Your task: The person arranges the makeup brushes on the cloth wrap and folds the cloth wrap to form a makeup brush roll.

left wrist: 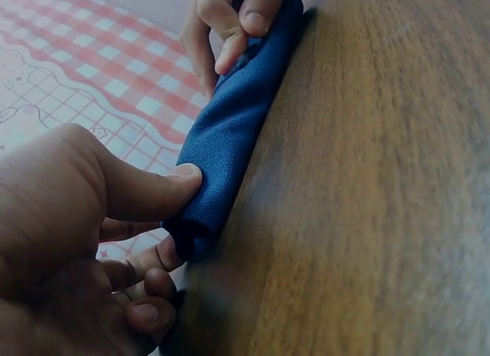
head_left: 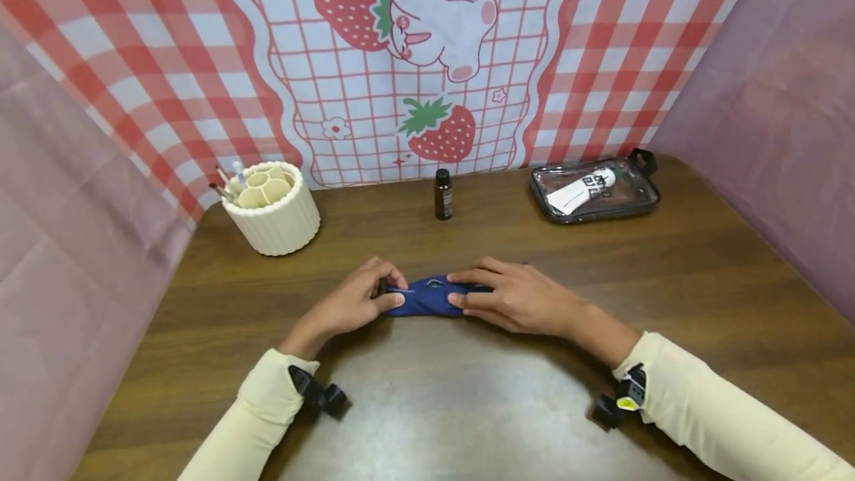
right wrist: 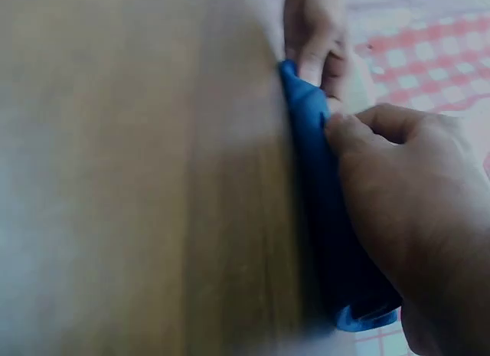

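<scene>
A blue cloth (head_left: 427,301), rolled into a narrow strip, lies on the wooden table between both hands. Its woven surface shows a few creases in the left wrist view, and small pale marks run along the top in the head view. My left hand (head_left: 354,299) pinches the left end, thumb (left wrist: 182,181) on the near face and fingers behind it. Farther along, my right hand (head_left: 517,297) grips the cloth toward its right end, with thumb and index finger set close together on it. In the right wrist view the rolled end (right wrist: 367,319) sticks out below that hand.
Behind the hands stands a small brown bottle (head_left: 443,195) with a black cap. A cream ribbed holder (head_left: 277,221) with brushes is at the back left. At the back right lies a clear pouch (head_left: 631,199) containing a white tube (head_left: 580,191). A checked cloth backdrop (head_left: 588,43) hangs behind.
</scene>
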`<action>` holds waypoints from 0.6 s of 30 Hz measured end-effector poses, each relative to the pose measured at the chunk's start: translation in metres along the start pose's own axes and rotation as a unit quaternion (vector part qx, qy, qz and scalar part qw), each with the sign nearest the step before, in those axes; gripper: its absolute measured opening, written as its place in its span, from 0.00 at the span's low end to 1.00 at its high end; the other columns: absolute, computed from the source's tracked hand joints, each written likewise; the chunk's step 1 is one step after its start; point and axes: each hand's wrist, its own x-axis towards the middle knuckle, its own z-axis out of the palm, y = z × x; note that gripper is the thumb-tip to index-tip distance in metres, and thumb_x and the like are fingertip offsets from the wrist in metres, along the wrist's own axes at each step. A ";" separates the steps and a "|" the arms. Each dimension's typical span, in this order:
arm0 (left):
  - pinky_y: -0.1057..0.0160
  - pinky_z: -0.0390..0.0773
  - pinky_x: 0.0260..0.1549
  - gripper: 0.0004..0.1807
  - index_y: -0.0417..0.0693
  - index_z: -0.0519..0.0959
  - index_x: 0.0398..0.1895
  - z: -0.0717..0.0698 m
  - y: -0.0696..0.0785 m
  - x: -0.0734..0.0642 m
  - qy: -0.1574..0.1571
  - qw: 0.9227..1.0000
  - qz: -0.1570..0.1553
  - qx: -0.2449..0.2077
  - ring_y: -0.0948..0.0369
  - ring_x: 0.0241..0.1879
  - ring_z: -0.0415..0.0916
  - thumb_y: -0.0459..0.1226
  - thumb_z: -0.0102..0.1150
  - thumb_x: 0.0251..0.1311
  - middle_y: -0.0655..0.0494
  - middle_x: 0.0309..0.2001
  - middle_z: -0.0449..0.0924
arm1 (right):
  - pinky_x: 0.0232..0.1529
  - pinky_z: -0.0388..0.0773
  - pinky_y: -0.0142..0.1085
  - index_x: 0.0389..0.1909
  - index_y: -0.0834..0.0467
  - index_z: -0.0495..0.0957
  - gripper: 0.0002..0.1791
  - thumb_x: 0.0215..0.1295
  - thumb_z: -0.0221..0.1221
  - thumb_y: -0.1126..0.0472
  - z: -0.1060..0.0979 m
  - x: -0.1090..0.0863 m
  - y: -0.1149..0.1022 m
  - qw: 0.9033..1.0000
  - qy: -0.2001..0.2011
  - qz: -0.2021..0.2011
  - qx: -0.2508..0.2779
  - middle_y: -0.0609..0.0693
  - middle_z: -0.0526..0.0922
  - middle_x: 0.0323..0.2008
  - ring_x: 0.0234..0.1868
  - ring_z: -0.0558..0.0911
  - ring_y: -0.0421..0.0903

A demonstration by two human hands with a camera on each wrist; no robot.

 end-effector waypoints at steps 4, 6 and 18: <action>0.59 0.66 0.36 0.05 0.47 0.80 0.41 -0.001 -0.001 -0.002 0.003 1.000 0.001 -0.007 0.57 0.35 0.66 0.34 0.64 0.65 0.51 0.39 0.72 | 0.43 0.81 0.45 0.65 0.39 0.77 0.21 0.72 0.60 0.51 0.001 0.003 -0.003 1.000 -0.011 0.022 -0.009 0.46 0.73 0.68 0.62 0.72 0.46; 0.60 0.66 0.36 0.05 0.47 0.80 0.41 -0.001 -0.002 -0.002 0.004 1.000 -0.002 -0.010 0.57 0.35 0.66 0.34 0.64 0.65 0.51 0.39 0.72 | 0.47 0.80 0.44 0.64 0.40 0.77 0.21 0.72 0.59 0.51 0.002 0.004 -0.002 0.999 -0.013 0.035 0.005 0.45 0.73 0.67 0.63 0.71 0.45; 0.60 0.67 0.35 0.05 0.49 0.80 0.42 -0.002 -0.002 -0.003 0.006 1.000 -0.005 -0.025 0.58 0.35 0.66 0.35 0.64 0.65 0.51 0.39 0.72 | 0.53 0.68 0.46 0.34 0.36 0.84 0.02 0.66 0.66 0.48 -0.001 0.026 0.009 0.944 -0.026 0.217 0.248 0.41 0.81 0.52 0.53 0.73 0.43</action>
